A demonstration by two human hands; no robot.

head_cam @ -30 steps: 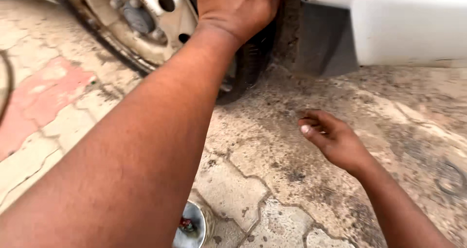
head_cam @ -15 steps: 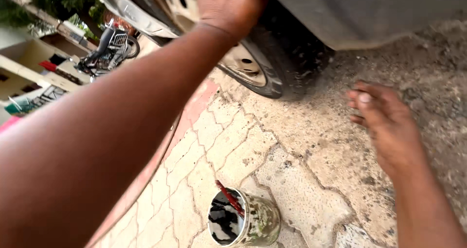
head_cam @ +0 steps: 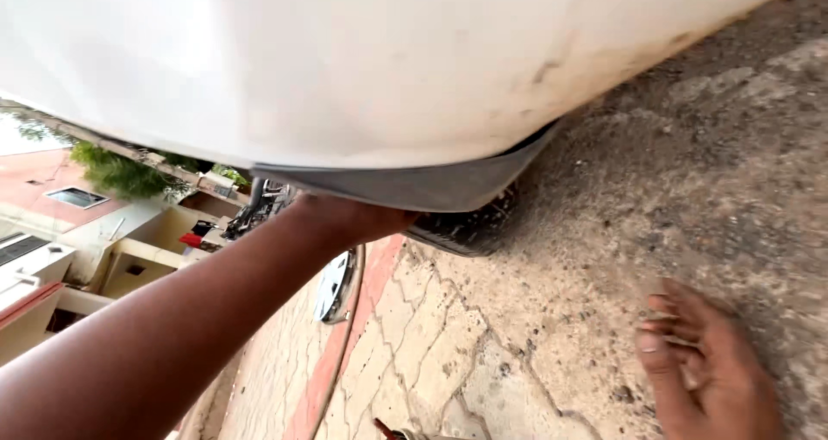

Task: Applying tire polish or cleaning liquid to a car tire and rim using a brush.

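Item: tyre (head_cam: 470, 226), at 12 o'clock under the white car body (head_cam: 362, 69). My left hand (head_cam: 349, 217) reaches to it, fingers hidden; grip I cannot tell. My right hand (head_cam: 703, 371), at 4 o'clock, hangs open and empty above the gritty pavement (head_cam: 552, 345).

No packages, labels, signs, screens visible (view tilted, possibly blurred).
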